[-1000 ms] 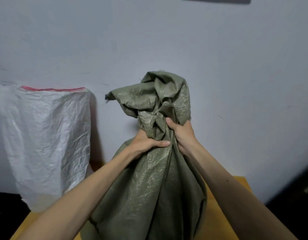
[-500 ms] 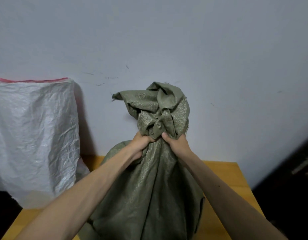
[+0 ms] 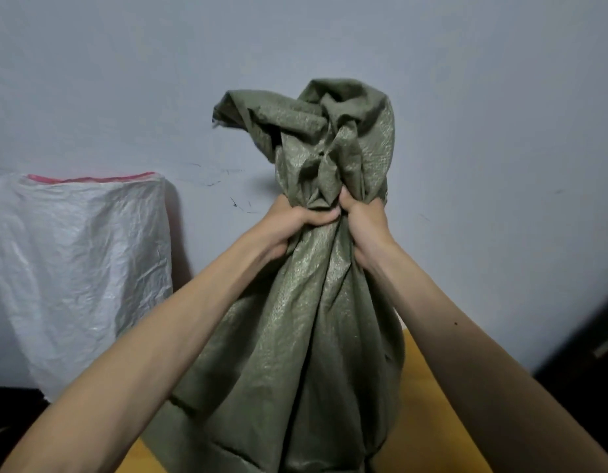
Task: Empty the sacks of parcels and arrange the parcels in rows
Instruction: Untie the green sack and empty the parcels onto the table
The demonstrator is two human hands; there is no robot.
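A tall olive-green woven sack (image 3: 306, 353) stands upright on the yellow wooden table (image 3: 429, 421), its gathered neck bunched and crumpled above my hands. My left hand (image 3: 292, 221) grips the neck from the left, fingers curled round the cloth. My right hand (image 3: 364, 220) grips it from the right, just beside the left one. The sack's contents are hidden; no parcels show.
A white woven sack (image 3: 77, 268) with a red-edged top stands at the left against the pale wall. Dark floor or furniture shows at the lower left and at the right edge. The table's right side is visible beside the green sack.
Both hands kept their grip on the green sack's neck and it has risen in view. The view shifted, so the white sack now sits lower at the left.
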